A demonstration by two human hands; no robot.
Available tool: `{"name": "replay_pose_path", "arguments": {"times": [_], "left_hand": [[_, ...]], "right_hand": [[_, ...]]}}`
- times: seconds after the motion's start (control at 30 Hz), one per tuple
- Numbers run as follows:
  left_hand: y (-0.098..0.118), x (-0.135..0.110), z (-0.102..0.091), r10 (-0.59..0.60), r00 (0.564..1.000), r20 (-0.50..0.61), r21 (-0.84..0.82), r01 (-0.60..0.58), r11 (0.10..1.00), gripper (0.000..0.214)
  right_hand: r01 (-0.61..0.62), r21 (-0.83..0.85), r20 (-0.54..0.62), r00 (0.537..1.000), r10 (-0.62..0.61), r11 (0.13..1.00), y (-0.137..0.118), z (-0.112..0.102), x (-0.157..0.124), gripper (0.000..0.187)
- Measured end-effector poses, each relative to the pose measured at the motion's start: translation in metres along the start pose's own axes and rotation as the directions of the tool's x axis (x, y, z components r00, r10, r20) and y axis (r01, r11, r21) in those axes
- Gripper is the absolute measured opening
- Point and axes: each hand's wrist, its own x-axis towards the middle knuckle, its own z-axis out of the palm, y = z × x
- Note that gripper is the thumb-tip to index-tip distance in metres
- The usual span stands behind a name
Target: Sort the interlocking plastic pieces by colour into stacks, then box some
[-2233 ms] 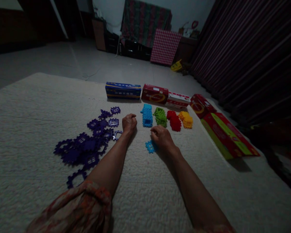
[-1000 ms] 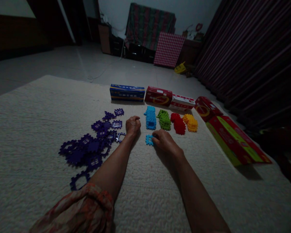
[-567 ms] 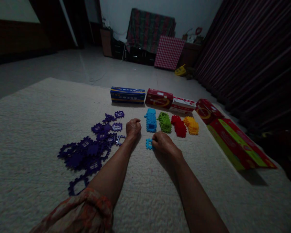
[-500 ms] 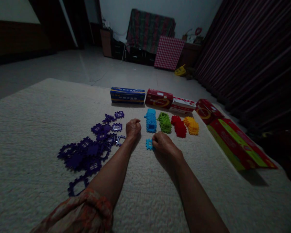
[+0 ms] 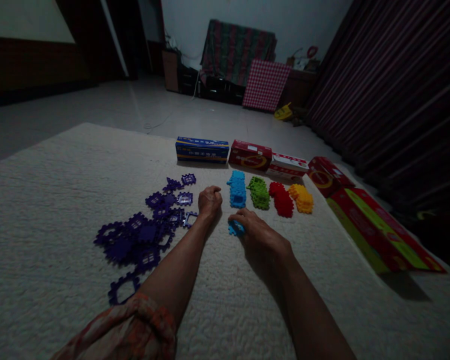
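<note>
On the quilted mat, my right hand [image 5: 255, 229] has its thumb and fingers around a light-blue toothed building piece [image 5: 235, 228], partly covering it. My left hand [image 5: 210, 201] rests as a loose fist on the mat; its palm side is hidden, so I cannot tell whether anything is inside. Left of it spreads a loose heap of purple building pieces [image 5: 147, 233], some solid and some window-like frames. Beyond my right hand stand neat stacks: light-blue pieces [image 5: 237, 190], green pieces [image 5: 260, 192], red pieces [image 5: 282, 200] and yellow pieces [image 5: 302, 198].
Behind the stacks, a blue box [image 5: 202, 150], a dark red box [image 5: 250, 156] and a white-and-red box [image 5: 288, 165] form a row. At the right are another red box [image 5: 329, 176] and a larger red-and-green carton [image 5: 382, 227]. Dark curtains hang beyond them.
My right fingers have shifted over the top of the light-blue piece, covering more of it. My left hand stays in place. The whole view has moved slightly.
</note>
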Motion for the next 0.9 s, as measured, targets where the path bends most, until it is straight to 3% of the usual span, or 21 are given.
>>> {"name": "replay_pose_path", "arguments": {"times": [0.1, 0.3, 0.37, 0.5, 0.57, 0.67, 0.73, 0.83, 0.9], "left_hand": [[-0.002, 0.0, 0.001, 0.008, 1.0, -0.007, -0.001, -0.008, 1.0, 0.038], [0.001, -0.001, 0.0, -0.002, 1.0, -0.006, -0.005, 0.002, 1.0, 0.038], [0.003, -0.001, -0.001, -0.016, 1.0, -0.009, -0.001, 0.016, 1.0, 0.038], [0.004, -0.002, -0.003, -0.02, 1.0, -0.005, -0.01, 0.02, 1.0, 0.037], [0.004, -0.002, -0.003, -0.016, 1.0, -0.002, -0.011, 0.016, 1.0, 0.037], [0.004, -0.002, -0.003, -0.017, 1.0, 0.004, -0.007, 0.017, 1.0, 0.037], [0.005, -0.002, -0.003, -0.02, 1.0, 0.003, -0.012, 0.02, 1.0, 0.037], [0.004, -0.002, -0.002, -0.021, 1.0, -0.003, -0.024, 0.021, 0.999, 0.037], [0.003, -0.002, -0.001, -0.017, 1.0, -0.001, -0.029, 0.017, 0.999, 0.038]], "right_hand": [[-0.093, -0.012, -0.022, 0.995, 0.093, 0.996, -0.009, -0.003, -0.003, 0.054], [-0.264, -0.131, 0.118, 0.953, 0.28, 0.956, 0.002, -0.014, 0.002, 0.038], [-0.234, -0.117, 0.092, 0.965, 0.245, 0.965, 0.008, -0.014, 0.003, 0.046], [-0.04, -0.055, 0.124, 0.991, 0.047, 0.998, 0.007, -0.009, 0.004, 0.063], [-0.077, -0.072, 0.127, 0.988, 0.086, 0.994, 0.0, -0.009, 0.006, 0.053], [-0.249, -0.138, 0.102, 0.959, 0.263, 0.959, -0.009, -0.012, 0.01, 0.031], [-0.299, -0.147, 0.11, 0.942, 0.316, 0.943, -0.009, -0.015, 0.011, 0.032], [-0.258, -0.104, 0.12, 0.955, 0.27, 0.96, -0.003, -0.016, 0.01, 0.044], [-0.16, -0.053, 0.128, 0.978, 0.165, 0.986, 0.004, -0.015, 0.007, 0.053]]}}
